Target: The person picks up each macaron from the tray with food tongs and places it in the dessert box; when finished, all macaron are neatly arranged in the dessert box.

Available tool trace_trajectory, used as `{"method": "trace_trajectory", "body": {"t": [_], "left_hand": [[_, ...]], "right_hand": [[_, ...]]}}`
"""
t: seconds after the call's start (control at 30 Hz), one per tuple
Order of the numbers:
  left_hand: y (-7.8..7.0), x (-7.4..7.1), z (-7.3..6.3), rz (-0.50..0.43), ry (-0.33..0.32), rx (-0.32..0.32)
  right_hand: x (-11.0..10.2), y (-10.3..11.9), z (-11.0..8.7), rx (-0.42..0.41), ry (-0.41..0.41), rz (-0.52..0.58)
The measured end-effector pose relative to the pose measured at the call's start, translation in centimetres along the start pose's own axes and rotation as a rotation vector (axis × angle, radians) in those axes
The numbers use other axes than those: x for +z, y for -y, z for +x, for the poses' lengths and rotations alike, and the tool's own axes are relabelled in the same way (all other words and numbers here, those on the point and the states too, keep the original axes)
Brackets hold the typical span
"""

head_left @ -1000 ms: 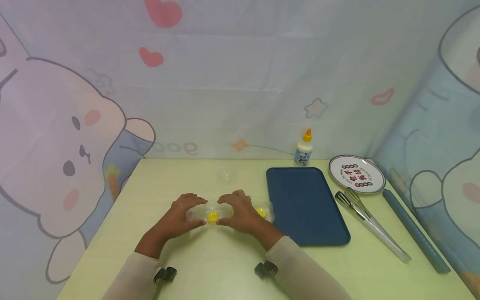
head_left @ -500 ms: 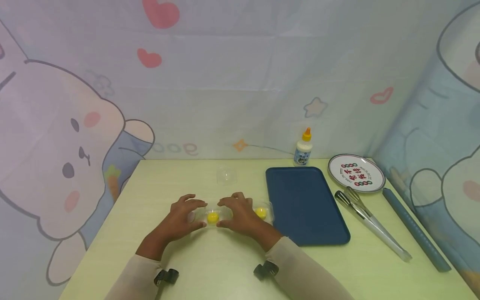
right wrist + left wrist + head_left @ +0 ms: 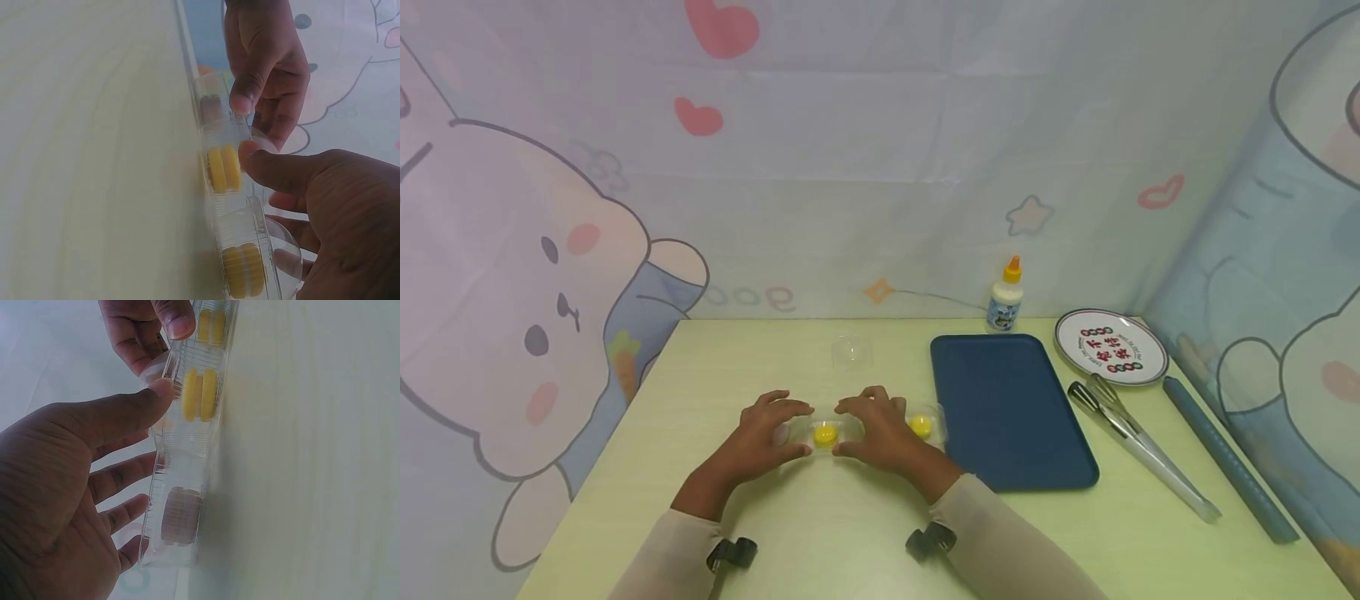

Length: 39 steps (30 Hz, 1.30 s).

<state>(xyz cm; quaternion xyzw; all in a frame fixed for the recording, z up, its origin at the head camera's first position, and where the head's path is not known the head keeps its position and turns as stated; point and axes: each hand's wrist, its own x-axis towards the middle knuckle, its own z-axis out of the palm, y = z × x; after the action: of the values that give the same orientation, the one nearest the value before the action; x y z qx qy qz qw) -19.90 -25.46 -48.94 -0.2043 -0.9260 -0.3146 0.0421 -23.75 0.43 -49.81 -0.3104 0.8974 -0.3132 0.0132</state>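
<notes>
A yellow macaron (image 3: 825,435) stands in a clear plastic box (image 3: 848,429) between my two hands. My left hand (image 3: 766,435) holds the box's left part, thumb at the near edge and fingers at the far edge. In the left wrist view a brownish-pink macaron (image 3: 181,515) lies in clear plastic beneath that hand. My right hand (image 3: 880,429) holds the box's right part in the same way, its thumb (image 3: 275,167) on the upper edge. Another yellow macaron (image 3: 244,270) sits in clear plastic below my right hand. Whether these compartments are joined is hard to see.
Behind the hands lies a small clear plastic piece (image 3: 852,353). To the right are a dark blue tray (image 3: 1015,417), a glue bottle (image 3: 1003,304), a patterned plate (image 3: 1111,347), metal tongs (image 3: 1142,446) and a long blue-grey bar (image 3: 1228,458). A printed cloth hangs along the table's back edge.
</notes>
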Motion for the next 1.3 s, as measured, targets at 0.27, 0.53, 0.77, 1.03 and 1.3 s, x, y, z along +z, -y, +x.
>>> {"method": "trace_trajectory", "body": {"t": [0.27, 0.53, 0.77, 1.03, 1.3], "left_hand": [[-0.01, 0.03, 0.05, -0.009, 0.006, -0.013], [0.20, 0.45, 0.12, 0.010, -0.007, -0.026], [0.16, 0.43, 0.07, 0.020, -0.012, -0.019], [-0.05, 0.37, 0.11, 0.042, 0.001, -0.021], [-0.06, 0.40, 0.06, 0.046, -0.002, -0.017]], "right_hand": [[-0.07, 0.12, -0.05, 0.004, -0.007, -0.007], [0.06, 0.00, 0.01, 0.009, -0.013, -0.022], [-0.07, 0.14, -0.02, 0.040, -0.003, -0.025], [-0.09, 0.04, -0.05, 0.054, 0.010, -0.022], [-0.06, 0.07, -0.02, 0.042, 0.006, -0.020]]}}
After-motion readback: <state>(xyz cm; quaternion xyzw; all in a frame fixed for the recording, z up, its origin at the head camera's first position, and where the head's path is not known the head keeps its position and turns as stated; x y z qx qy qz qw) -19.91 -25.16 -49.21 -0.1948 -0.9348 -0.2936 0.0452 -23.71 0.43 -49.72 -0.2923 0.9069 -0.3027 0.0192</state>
